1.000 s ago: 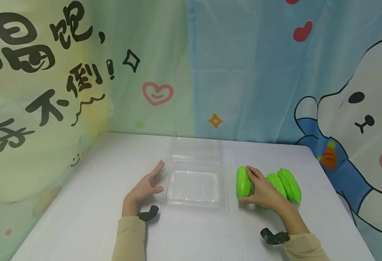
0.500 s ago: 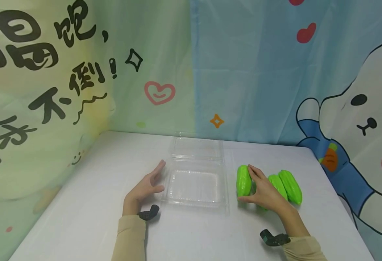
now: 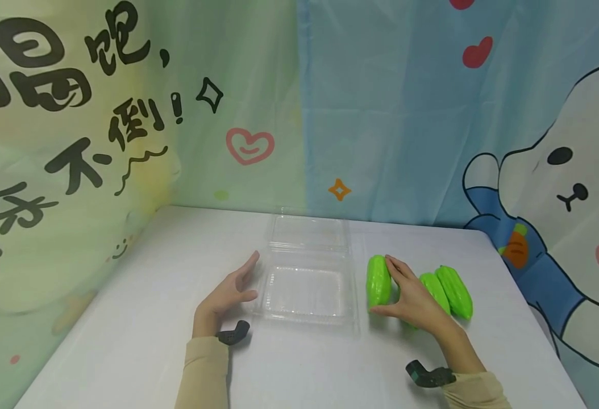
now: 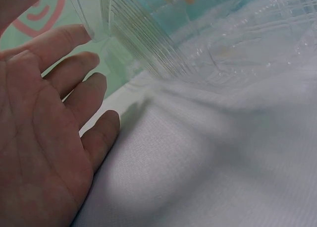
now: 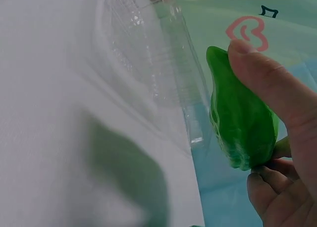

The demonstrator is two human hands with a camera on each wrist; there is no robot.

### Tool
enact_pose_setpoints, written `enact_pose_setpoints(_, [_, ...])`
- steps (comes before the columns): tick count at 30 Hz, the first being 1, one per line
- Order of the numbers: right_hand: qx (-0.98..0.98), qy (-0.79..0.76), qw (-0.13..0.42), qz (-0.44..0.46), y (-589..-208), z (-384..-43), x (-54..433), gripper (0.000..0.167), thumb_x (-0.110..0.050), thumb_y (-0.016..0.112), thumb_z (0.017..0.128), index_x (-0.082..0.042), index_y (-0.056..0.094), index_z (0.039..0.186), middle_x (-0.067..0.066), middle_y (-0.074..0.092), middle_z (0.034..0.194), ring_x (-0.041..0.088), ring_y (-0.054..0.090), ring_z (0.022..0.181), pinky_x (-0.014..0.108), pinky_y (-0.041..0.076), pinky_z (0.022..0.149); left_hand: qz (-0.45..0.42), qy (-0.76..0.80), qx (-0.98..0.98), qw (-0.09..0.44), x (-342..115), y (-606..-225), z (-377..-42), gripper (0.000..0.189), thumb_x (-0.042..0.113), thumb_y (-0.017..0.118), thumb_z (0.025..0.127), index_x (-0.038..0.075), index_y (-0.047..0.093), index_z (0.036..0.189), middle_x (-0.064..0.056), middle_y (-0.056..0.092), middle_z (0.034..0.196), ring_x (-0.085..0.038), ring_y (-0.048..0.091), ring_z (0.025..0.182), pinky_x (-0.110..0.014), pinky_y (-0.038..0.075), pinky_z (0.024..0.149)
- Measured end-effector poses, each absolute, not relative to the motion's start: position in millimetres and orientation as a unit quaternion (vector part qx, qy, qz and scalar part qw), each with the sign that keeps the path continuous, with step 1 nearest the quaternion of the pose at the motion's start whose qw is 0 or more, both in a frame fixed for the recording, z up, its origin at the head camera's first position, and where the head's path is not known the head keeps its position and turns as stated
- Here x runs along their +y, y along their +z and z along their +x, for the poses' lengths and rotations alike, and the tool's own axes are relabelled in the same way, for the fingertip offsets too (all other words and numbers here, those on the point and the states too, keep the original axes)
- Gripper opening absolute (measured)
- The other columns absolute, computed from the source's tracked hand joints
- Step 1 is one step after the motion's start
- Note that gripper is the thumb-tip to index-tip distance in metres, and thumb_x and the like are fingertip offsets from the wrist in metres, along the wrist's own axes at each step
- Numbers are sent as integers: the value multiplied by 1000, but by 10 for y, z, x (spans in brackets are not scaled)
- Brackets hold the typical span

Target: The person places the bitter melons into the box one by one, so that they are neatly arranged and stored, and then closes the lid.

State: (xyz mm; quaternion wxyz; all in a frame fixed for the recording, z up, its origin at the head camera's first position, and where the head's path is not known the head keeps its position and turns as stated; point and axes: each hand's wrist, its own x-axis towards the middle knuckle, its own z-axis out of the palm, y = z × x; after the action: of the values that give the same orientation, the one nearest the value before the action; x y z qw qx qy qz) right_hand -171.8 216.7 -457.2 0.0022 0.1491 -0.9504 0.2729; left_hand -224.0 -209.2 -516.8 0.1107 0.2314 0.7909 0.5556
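My right hand pinches a bright green, lumpy, pointed vegetable resembling a bitter melon between thumb and fingers. In the right wrist view the green vegetable is raised off the table, its shadow apart from it. Just left of it lies a clear plastic clamshell box, its lid folded back. Beside the box's left side is my left hand, fingers extended. In the left wrist view a fingertip of the left hand appears to touch the clear rim; firm contact cannot be told.
Right of my right hand lie more green vegetables, one partly hidden and one in full view. A bit of green shows under the hand. The white table ends at a printed curtain behind.
The green vegetable in my right hand has shifted slightly left and up in the head view. My left hand and the box have stayed in place.
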Motion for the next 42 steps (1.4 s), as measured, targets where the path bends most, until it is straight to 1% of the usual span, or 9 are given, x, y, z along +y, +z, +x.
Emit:
enact_pose_setpoints(3, [-949,274,5,153,-4542,-1704,2125,118,-46,84,64,4,20,149,22,21,154,44,28,138,62,36,105,228,555,792,115,-2088,-5144,-2237,107,32,80,73,5,13,152,-9,8,160,-29,6,148,-45,7,119])
enact_pose_setpoints(5, [-948,277,5,156,-4527,-1700,2096,118,-46,84,64,4,19,149,21,21,154,43,28,138,62,36,105,225,557,790,117,-2089,-5135,-2234,106,30,80,73,6,13,152,-8,9,160,-29,5,148,-47,6,120])
enact_pose_setpoints(11, [-942,289,12,173,-4488,-1700,2006,117,-45,84,65,4,20,149,21,21,155,42,28,139,60,36,106,225,561,789,115,-2112,-5172,-2244,100,23,79,76,16,17,153,-1,11,161,-23,7,149,-42,8,121])
enact_pose_setpoints(17, [-937,290,19,192,-4496,-1722,1884,118,-46,85,63,5,20,148,19,22,155,40,29,139,57,37,107,244,573,774,116,-2131,-5220,-2257,100,34,78,76,18,17,153,-1,10,161,-23,7,149,-38,10,119])
enact_pose_setpoints(20, [-934,295,20,200,-4497,-1728,1814,117,-42,86,63,5,20,148,18,21,155,38,28,140,56,38,107,252,576,769,116,-2143,-5230,-2255,101,39,78,76,17,16,153,-3,9,161,-26,7,148,-39,10,119])
enact_pose_setpoints(24, [-929,305,20,207,-4474,-1734,1727,117,-44,85,64,2,19,149,16,20,156,36,27,141,54,38,108,250,575,770,120,-2145,-5228,-2257,103,43,78,74,19,16,153,-2,8,161,-27,8,148,-41,11,120])
enact_pose_setpoints(29, [-925,317,17,211,-4466,-1748,1621,119,-50,83,64,1,18,150,15,19,157,36,26,142,55,37,108,245,585,763,129,-2133,-5206,-2249,101,37,79,75,21,17,153,-1,8,161,-25,7,149,-41,10,120])
enact_pose_setpoints(36, [-920,330,21,211,-4475,-1776,1464,119,-47,85,63,2,19,150,14,21,156,35,27,142,53,36,110,263,578,763,125,-2110,-5184,-2247,99,32,78,77,18,16,153,-2,8,161,-23,6,149,-36,9,119])
enact_pose_setpoints(42, [-917,338,13,211,-4516,-1808,1352,118,-46,85,64,2,18,150,15,20,156,36,26,142,54,35,111,256,572,770,121,-2115,-5184,-2234,100,31,78,76,18,16,153,-2,8,161,-24,7,149,-37,10,120])
